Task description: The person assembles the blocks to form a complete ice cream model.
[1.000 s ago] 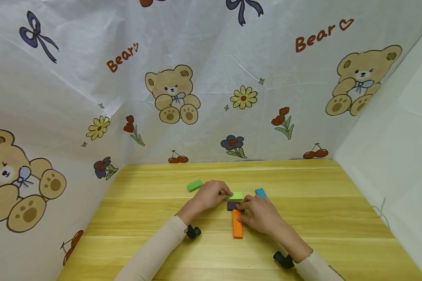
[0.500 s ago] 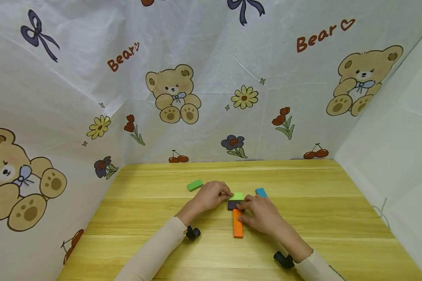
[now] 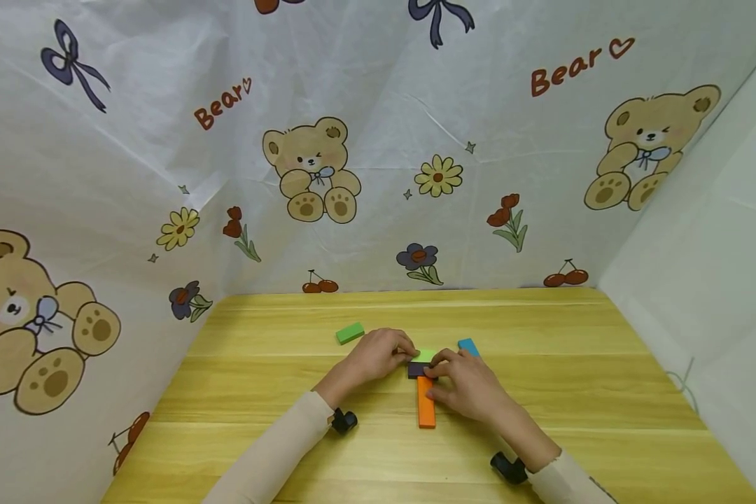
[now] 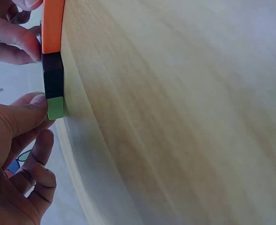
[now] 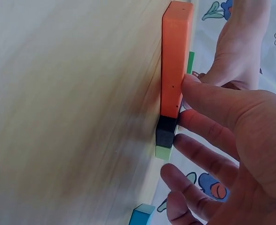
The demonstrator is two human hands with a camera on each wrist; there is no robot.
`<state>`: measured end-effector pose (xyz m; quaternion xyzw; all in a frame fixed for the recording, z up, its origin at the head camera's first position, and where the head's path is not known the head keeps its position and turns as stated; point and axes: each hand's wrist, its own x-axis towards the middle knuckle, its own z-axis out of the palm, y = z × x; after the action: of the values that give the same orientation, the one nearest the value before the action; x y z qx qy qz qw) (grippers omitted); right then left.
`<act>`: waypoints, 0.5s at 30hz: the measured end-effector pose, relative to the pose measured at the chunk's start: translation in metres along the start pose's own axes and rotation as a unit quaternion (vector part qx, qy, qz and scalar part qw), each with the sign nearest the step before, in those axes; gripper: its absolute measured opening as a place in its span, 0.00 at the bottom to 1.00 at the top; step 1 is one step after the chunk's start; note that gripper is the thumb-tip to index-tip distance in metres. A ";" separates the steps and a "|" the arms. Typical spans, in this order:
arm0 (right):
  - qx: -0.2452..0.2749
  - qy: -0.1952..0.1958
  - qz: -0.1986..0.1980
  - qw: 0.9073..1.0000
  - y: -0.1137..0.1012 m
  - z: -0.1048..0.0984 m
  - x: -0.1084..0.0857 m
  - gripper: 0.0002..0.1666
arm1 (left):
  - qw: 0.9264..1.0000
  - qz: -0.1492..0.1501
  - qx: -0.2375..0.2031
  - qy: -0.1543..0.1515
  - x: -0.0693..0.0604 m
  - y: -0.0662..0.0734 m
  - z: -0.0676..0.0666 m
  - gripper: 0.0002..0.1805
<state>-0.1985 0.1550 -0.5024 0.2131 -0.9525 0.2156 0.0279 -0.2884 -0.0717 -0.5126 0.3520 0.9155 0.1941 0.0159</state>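
In the head view my left hand (image 3: 378, 352) pinches the left end of a light green block (image 3: 424, 355) between thumb and forefinger. That block lies flat against the far side of a dark purple block (image 3: 418, 370). An orange block (image 3: 425, 406) runs from the dark one towards me, forming a T-like row. My right hand (image 3: 469, 385) lies over the row's right side. In the right wrist view its thumb touches the orange block (image 5: 174, 61), and extended fingers touch the dark block (image 5: 166, 131). Fingers hide part of the light green block's ends.
A darker green block (image 3: 350, 333) lies behind my left hand. Beyond my right hand is a blue block (image 3: 469, 346), partly covered by it. The wooden table (image 3: 277, 455) ends at a bear-print cloth (image 3: 365, 259) behind and a white wall (image 3: 699, 245) at right.
The light green block has shifted slightly towards me, closing the thin gap to the dark block. Both hands stay nearly in place, and the other blocks look unmoved.
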 end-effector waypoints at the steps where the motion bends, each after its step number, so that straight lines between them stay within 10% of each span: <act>1: 0.003 -0.001 0.002 1.000 0.000 0.000 0.000 0.19 | 1.000 0.001 0.001 0.000 0.000 0.000 0.000 0.10; 15: 0.034 -0.016 0.023 0.999 0.004 -0.001 -0.002 0.19 | 1.000 -0.005 -0.011 0.007 -0.001 0.002 0.001 0.10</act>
<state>-0.1989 0.1597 -0.5031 0.1952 -0.9497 0.2448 0.0002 -0.2861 -0.0712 -0.5134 0.3454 0.9153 0.2067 0.0141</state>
